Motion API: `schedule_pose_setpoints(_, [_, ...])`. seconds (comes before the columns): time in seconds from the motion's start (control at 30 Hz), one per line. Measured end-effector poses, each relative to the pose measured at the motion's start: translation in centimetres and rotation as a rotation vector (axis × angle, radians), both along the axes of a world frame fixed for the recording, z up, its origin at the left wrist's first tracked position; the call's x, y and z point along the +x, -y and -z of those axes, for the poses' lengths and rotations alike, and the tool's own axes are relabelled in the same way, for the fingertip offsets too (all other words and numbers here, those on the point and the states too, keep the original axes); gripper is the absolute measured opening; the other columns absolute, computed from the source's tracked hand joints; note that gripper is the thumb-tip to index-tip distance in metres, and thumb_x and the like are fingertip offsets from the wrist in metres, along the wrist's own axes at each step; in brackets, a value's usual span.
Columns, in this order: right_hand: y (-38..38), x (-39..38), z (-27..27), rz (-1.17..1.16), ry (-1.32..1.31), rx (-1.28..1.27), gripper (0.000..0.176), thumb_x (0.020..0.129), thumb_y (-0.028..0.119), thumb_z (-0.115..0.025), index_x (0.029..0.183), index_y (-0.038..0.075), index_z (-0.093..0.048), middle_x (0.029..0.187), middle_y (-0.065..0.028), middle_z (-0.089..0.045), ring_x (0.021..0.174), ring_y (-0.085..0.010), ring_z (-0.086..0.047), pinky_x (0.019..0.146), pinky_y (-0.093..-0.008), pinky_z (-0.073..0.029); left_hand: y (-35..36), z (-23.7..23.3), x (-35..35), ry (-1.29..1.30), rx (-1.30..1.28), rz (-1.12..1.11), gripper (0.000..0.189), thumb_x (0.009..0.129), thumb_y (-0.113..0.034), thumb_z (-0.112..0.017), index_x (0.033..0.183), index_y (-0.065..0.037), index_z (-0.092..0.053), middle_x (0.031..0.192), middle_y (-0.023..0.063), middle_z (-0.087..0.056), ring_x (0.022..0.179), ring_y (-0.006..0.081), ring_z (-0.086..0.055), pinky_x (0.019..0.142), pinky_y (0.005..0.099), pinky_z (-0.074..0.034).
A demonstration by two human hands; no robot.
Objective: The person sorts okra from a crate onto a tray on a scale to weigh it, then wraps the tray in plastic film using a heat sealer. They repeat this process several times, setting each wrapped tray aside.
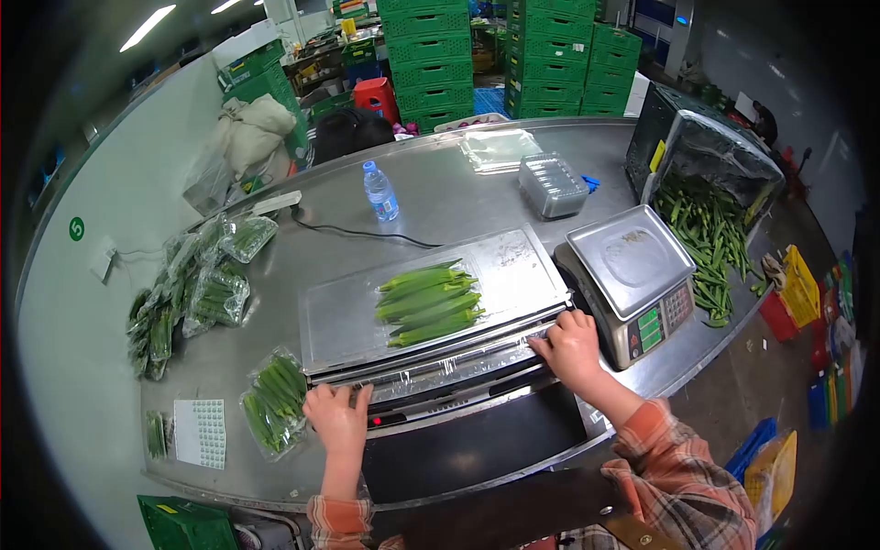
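Handling of film at a wrapping machine [321, 321]. The left hand [337, 417], at 7 o'clock on it, and the right hand [570, 348], at 4, sit at the ends of the clear film [449, 368], fingers curled, thumbs slightly apart; whether either pinches it cannot be told. The step appears to be taking up film, which calls for even tension. Okra pods [426, 302] lie centrally on the plate [518, 261]. On the steel table [275, 316], a scale [628, 261] stands at 2 o'clock; green crates [428, 55] rise beyond at 12.
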State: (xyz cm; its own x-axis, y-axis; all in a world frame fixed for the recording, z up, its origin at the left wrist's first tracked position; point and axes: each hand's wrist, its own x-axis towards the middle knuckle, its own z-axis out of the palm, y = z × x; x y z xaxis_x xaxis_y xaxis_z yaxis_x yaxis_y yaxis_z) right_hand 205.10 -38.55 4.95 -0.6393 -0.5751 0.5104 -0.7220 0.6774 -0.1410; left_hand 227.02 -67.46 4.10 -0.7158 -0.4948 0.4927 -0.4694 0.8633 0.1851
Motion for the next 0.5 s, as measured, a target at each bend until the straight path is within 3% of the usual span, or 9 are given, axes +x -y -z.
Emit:
schedule_pose_setpoints(0.07, [0.6,0.0,0.5,0.069,0.078,-0.041,0.023,0.068,0.021,-0.075,0.064,0.002,-0.063,0.072,-0.0101,-0.054,0.079,-0.0281,-0.050,0.072,-0.0380,-0.038,-0.1,0.8,-1.0,-0.044,0.073,0.076,0.021,0.077,-0.022,-0.068,0.066,-0.004,-0.063,0.075,0.0092,-0.054,0.078,0.0290,-0.049,0.071,0.0417,-0.038])
schedule_pose_setpoints(0.17, [0.5,-0.5,1.2,0.017,0.132,-0.142,0.019,0.069,0.017,-0.073,0.064,0.002,-0.062,0.072,-0.0107,-0.055,0.079,-0.0289,-0.050,0.072,-0.0384,-0.037,1.4,1.8,-2.1,-0.166,0.387,0.083,0.022,0.078,-0.017,-0.065,0.063,-0.002,-0.059,0.069,0.0102,-0.055,0.070,0.0302,-0.051,0.065,0.0387,-0.040])
schedule_pose_setpoints(0.2, [0.2,-0.6,0.7,-0.004,0.175,-0.086,0.016,0.075,0.013,-0.068,0.069,0.001,-0.061,0.071,-0.0073,-0.056,0.076,-0.0245,-0.054,0.070,-0.0355,-0.040,1.9,1.2,-2.1,-0.169,0.566,0.081,0.026,0.081,-0.017,-0.062,0.061,-0.002,-0.054,0.062,0.0080,-0.053,0.060,0.0268,-0.050,0.058,0.0335,-0.040])
schedule_pose_setpoints(0.3, [-1.1,-2.0,-2.4,-0.025,1.278,-0.425,0.013,0.082,0.011,-0.061,0.074,0.002,-0.057,0.072,-0.0044,-0.055,0.073,-0.0192,-0.058,0.069,-0.0322,-0.046,1.6,-2.8,-1.6,-0.315,1.352,0.077,0.028,0.084,-0.020,-0.060,0.062,-0.004,-0.054,0.061,0.0046,-0.051,0.057,0.0201,-0.047,0.054,0.0292,-0.037])
schedule_pose_setpoints(0.33, [-1.6,-2.0,-3.4,-0.101,1.513,-0.669,0.012,0.086,0.013,-0.056,0.079,0.004,-0.054,0.073,-0.0034,-0.054,0.071,-0.0162,-0.060,0.068,-0.0313,-0.051,2.4,-3.0,-1.3,-0.549,1.770,0.172,0.027,0.086,-0.022,-0.058,0.064,-0.006,-0.052,0.062,0.0023,-0.049,0.057,0.0135,-0.044,0.050,0.0269,-0.034])
schedule_pose_setpoints(0.43, [-2.1,-3.2,-8.9,-0.415,1.696,-0.913,0.014,0.088,0.013,-0.053,0.077,0.006,-0.051,0.073,-0.0057,-0.054,0.071,-0.0204,-0.060,0.070,-0.0371,-0.053,4.1,-7.7,-1.0,-0.739,2.039,0.409,0.026,0.086,-0.021,-0.056,0.066,-0.010,-0.044,0.067,0.0032,-0.049,0.057,0.0125,-0.041,0.047,0.0266,-0.029])
schedule_pose_setpoints(0.5, [-0.5,-6.0,-11.3,-0.646,1.606,-1.070,0.014,0.087,0.015,-0.054,0.076,0.007,-0.050,0.073,-0.0056,-0.053,0.070,-0.0225,-0.061,0.075,-0.0399,-0.053,5.9,-10.9,-2.3,-0.851,2.012,0.580,0.026,0.088,-0.020,-0.054,0.066,-0.011,-0.043,0.069,0.0041,-0.050,0.059,0.0138,-0.043,0.049,0.0270,-0.033])
